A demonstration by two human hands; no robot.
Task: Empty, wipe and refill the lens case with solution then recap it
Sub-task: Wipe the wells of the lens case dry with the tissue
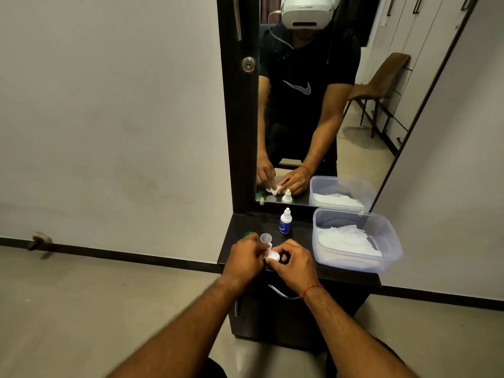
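Dark surface (341, 272) below a mirror: both hands' fingers clamp the white lens case (272, 255), left hand (244, 257), right hand (296, 264), solution bottle (285, 221) beyond

Plain grey wall (109, 118) is seen at left and right, w/ a dark skirting strip (122, 255) along the beige floor (81, 309). A tall dark-framed mirror (354, 126) is mounted above a black cabinet (289, 320). A brown chair (381, 80) and pale wardrobe doors (414, 31) are reflected.
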